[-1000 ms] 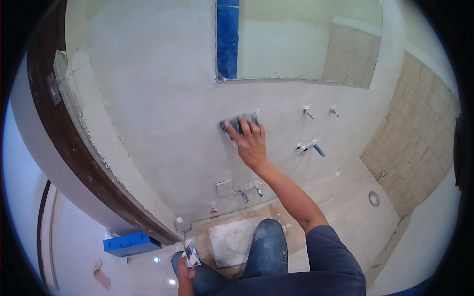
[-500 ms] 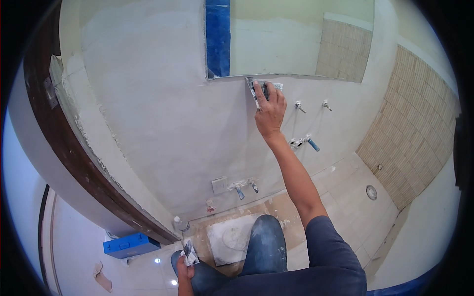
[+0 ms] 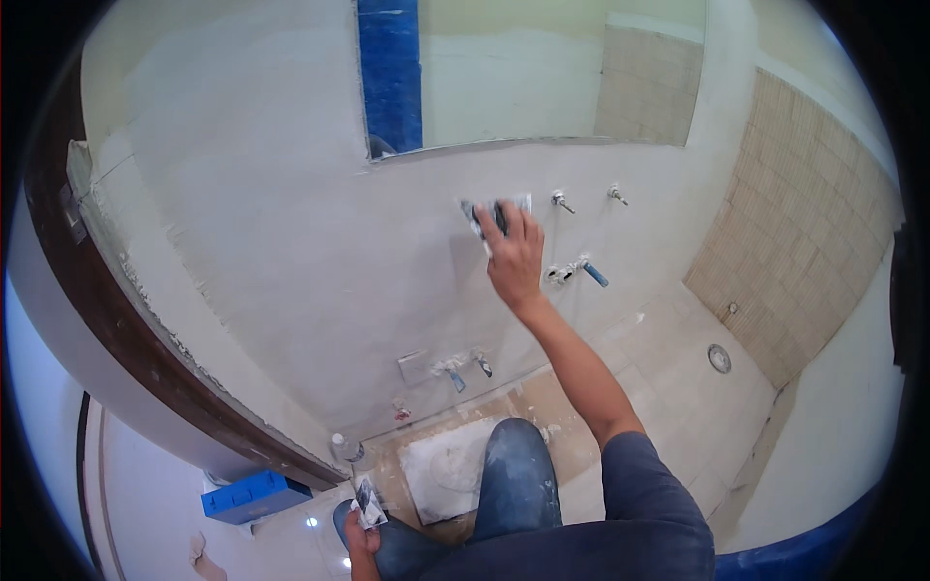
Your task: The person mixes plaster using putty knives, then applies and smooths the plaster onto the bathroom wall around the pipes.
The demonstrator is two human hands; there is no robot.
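My right hand (image 3: 516, 254) grips a wide putty knife (image 3: 523, 201) with a dark handle and a whitish, smeared blade. It is at the pale plastered wall (image 3: 291, 252), below the mirror (image 3: 523, 97); I cannot tell whether the blade touches. Low down by my left knee, my left hand (image 3: 360, 537) is closed around a second putty knife (image 3: 369, 505), its blade carrying some white putty. Part of each handle is hidden by the fingers.
Two valve stubs (image 3: 563, 201) and capped blue pipe ends (image 3: 595, 274) stick out of the wall. Below stand a switch box (image 3: 414, 368), a water bottle (image 3: 345, 447), a blue toolbox (image 3: 254, 497) and a white-dusted board (image 3: 436, 474). A dark door frame (image 3: 126, 310) rises on the left.
My right hand has moved the putty knife down, away from the mirror's lower edge. The view has shifted slightly right. My left hand stays low by the knee.
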